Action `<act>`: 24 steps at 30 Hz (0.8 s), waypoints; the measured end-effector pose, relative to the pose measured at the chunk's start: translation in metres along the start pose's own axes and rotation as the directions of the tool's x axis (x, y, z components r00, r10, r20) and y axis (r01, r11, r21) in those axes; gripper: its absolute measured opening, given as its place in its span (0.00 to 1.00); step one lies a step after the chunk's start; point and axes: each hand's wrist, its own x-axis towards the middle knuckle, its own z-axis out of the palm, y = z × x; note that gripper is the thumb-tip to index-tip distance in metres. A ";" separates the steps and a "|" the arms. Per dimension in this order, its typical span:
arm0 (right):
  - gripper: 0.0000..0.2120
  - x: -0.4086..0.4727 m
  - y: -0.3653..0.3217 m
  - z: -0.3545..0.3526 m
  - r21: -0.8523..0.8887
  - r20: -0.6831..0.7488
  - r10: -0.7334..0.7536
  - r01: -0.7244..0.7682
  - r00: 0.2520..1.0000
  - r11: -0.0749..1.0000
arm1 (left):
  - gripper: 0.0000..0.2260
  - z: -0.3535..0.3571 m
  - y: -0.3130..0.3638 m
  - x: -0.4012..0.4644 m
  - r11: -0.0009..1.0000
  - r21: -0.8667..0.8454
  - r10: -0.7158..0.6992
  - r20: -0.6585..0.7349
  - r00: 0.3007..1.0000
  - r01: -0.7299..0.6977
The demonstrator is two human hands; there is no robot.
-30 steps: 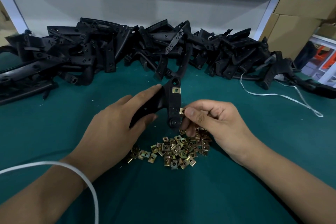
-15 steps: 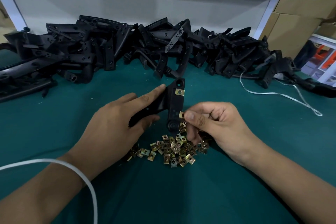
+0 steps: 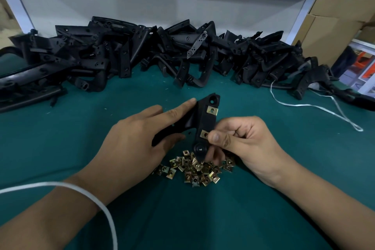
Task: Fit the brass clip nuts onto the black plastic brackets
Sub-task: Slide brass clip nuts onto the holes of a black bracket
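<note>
Your left hand [image 3: 138,140] holds the black plastic bracket [image 3: 199,126] just above the green tabletop [image 3: 60,148], thumb curled under its arm and index finger laid straight along the upper edge, the tip near the bracket's top corner. The bracket's flat strip stands roughly upright, leaning a little right, with a round hole at the top and a round boss at the bottom. One brass clip nut [image 3: 212,110] already sits on the strip's right edge, just below the top hole.

Your right hand [image 3: 247,142] pinches a second clip nut [image 3: 204,134] lower on that same edge, thumb on top at the nut's right side, the other fingers curled behind the strip (how far the nut is seated on the edge cannot be told from here).

The loose pile of clip nuts [image 3: 196,170] lies on the table right below the bracket's boss, between your two wrists and partly under your right fingers. The heap of black brackets [image 3: 162,57] runs along the far edge of the table from left to right, well apart from your hands, with a band of bare green surface between. A white strap [image 3: 316,107] trails across the table at the right, clear of your right hand. Another white cord [image 3: 87,193] loops over your left forearm. Cardboard boxes [image 3: 332,26] stand beyond the table's right corner.
</note>
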 end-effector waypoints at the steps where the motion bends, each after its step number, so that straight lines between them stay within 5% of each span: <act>1: 0.06 0.000 0.001 0.000 0.008 0.010 -0.011 0.010 1.000 1.000 | 0.29 0.000 0.001 0.000 1.000 -0.017 0.012 0.010 1.000 -0.012; 4: 0.09 0.002 0.001 -0.002 0.030 0.038 -0.033 0.032 0.999 0.999 | 0.30 0.001 0.003 0.000 0.997 -0.055 0.063 0.024 0.998 -0.062; 8: 0.33 0.004 0.005 -0.004 0.044 -0.013 -0.002 0.003 1.000 0.999 | 0.29 0.001 0.006 0.001 0.993 -0.049 0.110 0.016 0.994 -0.109; 14: 0.14 0.006 0.006 -0.004 -0.048 -0.079 -0.094 0.091 0.992 0.995 | 0.30 0.001 -0.001 0.000 0.997 -0.030 0.069 -0.021 0.997 -0.070; 19: 0.31 0.004 0.012 -0.007 -0.113 -0.059 -0.048 0.041 0.997 0.993 | 0.29 0.003 -0.006 0.000 0.998 -0.026 0.055 0.000 0.999 -0.055; 24: 0.26 0.005 0.011 -0.011 -0.165 -0.075 -0.057 0.044 0.996 0.985 | 0.25 0.006 -0.016 0.001 0.990 -0.141 0.015 -0.042 0.999 -0.021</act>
